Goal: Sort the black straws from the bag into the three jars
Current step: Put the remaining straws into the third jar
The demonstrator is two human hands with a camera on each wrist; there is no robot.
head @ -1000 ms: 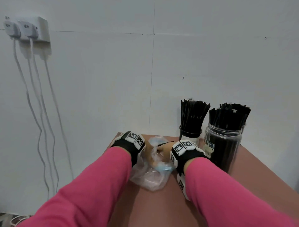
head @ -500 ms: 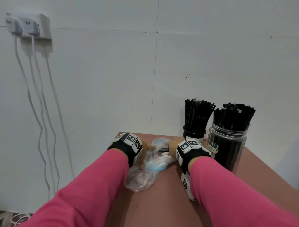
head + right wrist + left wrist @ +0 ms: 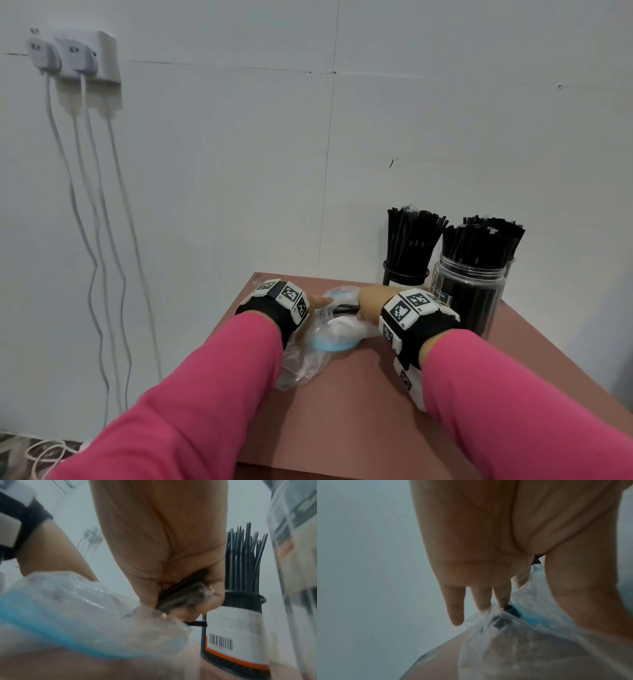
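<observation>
A clear plastic bag (image 3: 310, 356) with blue print lies on the brown table (image 3: 346, 421) between my hands. My left hand (image 3: 317, 301) holds the bag's mouth between fingers (image 3: 500, 597) and thumb, and black straw ends (image 3: 502, 622) show through the plastic. My right hand (image 3: 368, 301) grips a bundle of black straws (image 3: 181, 595) that sticks out of the bag (image 3: 77, 609). Just right of it stand a black mesh jar (image 3: 406, 274), a clear jar (image 3: 469, 298) and a third jar (image 3: 509, 263) behind, all packed with upright black straws.
A white wall runs right behind the table. A socket with two plugs (image 3: 73, 56) hangs at the upper left, its white cables (image 3: 96, 274) dropping to the floor. The mesh jar (image 3: 240, 626) stands very close to my right knuckles.
My right hand has moved from over the bag to its far mouth, nearer the jars, and closed round the straws. The left hand stays on the bag.
</observation>
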